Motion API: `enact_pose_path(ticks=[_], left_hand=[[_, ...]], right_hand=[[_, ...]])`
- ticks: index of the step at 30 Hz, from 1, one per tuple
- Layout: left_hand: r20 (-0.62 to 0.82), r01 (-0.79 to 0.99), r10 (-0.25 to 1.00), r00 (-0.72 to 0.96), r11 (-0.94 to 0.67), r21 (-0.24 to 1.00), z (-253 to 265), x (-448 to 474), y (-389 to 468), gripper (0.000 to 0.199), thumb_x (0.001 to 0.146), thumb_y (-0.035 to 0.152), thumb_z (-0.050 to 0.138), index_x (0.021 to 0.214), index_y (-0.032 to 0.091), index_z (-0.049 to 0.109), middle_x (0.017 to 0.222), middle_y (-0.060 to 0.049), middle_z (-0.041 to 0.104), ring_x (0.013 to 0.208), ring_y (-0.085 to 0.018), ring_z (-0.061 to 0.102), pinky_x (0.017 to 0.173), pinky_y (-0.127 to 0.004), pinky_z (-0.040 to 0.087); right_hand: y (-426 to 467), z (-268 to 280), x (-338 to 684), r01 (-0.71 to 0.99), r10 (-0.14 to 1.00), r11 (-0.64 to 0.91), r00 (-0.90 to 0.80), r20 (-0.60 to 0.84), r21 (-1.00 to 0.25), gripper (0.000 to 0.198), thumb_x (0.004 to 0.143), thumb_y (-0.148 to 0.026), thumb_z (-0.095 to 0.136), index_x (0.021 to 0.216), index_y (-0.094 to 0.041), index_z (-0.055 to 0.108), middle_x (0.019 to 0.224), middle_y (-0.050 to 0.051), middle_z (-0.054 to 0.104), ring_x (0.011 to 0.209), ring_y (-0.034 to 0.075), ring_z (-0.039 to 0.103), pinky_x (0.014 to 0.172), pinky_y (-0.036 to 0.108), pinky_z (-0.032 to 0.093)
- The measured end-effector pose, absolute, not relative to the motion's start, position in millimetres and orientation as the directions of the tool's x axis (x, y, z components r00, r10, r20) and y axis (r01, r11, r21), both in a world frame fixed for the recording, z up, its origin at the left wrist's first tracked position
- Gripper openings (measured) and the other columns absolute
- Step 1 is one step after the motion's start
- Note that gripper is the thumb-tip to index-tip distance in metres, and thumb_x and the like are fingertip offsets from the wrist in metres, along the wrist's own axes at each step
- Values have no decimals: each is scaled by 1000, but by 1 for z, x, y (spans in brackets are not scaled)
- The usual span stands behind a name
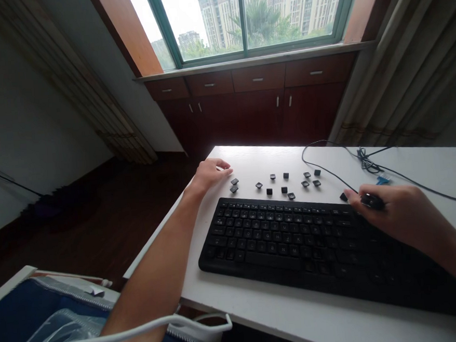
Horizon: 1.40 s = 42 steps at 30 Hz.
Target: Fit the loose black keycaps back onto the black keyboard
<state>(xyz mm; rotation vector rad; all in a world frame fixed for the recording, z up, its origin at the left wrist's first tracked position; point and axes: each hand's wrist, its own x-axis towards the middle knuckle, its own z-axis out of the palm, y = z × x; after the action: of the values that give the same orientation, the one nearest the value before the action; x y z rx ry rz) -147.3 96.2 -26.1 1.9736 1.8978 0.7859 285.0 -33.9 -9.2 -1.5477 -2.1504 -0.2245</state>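
Note:
A black keyboard [271, 235] lies on the white table, its right part dark and partly covered by my right arm. Some key spots along its lower rows look bare. Behind it several loose black keycaps [269, 191] are scattered, some upturned. My left hand [211, 174] rests at the table's left side near two keycaps [234, 186]; its thumb and fingers are drawn together, and what they pinch, if anything, is hidden. Above the keyboard's upper right, my right hand [400, 213] is closed round a small shiny black object [372, 201]. Another keycap [343, 197] lies by its fingertips.
A thin black cable [323, 169] runs behind the keyboard to a tied bundle [368, 162], with a blue connector [383, 179] close by. A white bent tube [153, 326] crosses the lower left, over a blue bag [11, 306]. Cupboards [259, 111] stand below the window.

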Motion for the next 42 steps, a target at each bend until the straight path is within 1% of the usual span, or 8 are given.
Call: enact_pose_path(ticks=[8,13,18,27,32,35,39,42], left_hand=[[277,696,944,178,-320,643,-31,-127,96,27,78,41,80,96,22,80,94,-6,79,83,-23,74,77,-35,60],[354,510,848,395,-523,683,-22,-107,86,25,82,38,80,101,22,80,96,-4,79,85,-19,75,87,-33,62],[413,392,777,475,-607,691,-15,-96,77,26,83,36,81,104,20,80,98,-7,79,89,-21,76,91,-35,64],[415,348,751,514,-625,699,-19,-94,77,27,85,34,80,106,18,79,101,-7,78,90,-20,76,91,-35,65],[445,369,768,460,-621,691,-25,-95,83,25,90,38,74,106,19,79,110,-9,74,93,-20,75,90,-36,65],[470,370,785,403,-610,701,-27,-96,87,26,91,37,72,108,19,78,116,-10,71,99,-21,74,93,-36,65],[489,377,805,336,-591,714,-27,-95,89,28,89,40,74,107,18,78,117,-10,70,102,-22,73,96,-37,64],[448,420,848,283,-530,737,-25,-94,88,33,86,45,76,105,18,78,116,-10,73,102,-23,74,98,-38,63]], right_hand=[[-35,-7,283,922,854,353,-247,458,-161,50,96,-61,51,63,-23,51,53,-1,48,51,16,38,58,32,33],[-33,-8,284,923,849,351,-245,467,-155,48,96,-59,54,64,-23,53,53,-2,46,51,16,36,59,31,33],[-34,-8,284,918,857,360,-255,448,-166,48,96,-58,54,63,-23,52,54,-2,47,51,15,37,58,31,33],[-35,-7,285,923,844,359,-259,470,-136,48,96,-59,53,65,-23,55,53,-2,47,50,15,37,57,31,33],[-31,0,293,957,824,247,-125,553,-152,46,94,-58,55,65,-23,55,51,-3,41,48,15,34,56,32,34],[-28,4,299,966,838,186,-62,543,-178,46,95,-58,54,64,-23,53,50,-2,41,49,16,35,57,33,35],[-24,6,306,965,866,146,-18,500,-219,42,94,-60,56,72,-24,62,54,1,55,51,19,50,59,33,39],[-21,5,308,953,897,160,-32,440,-258,33,94,-55,59,92,-25,72,75,4,73,65,23,66,64,34,46]])
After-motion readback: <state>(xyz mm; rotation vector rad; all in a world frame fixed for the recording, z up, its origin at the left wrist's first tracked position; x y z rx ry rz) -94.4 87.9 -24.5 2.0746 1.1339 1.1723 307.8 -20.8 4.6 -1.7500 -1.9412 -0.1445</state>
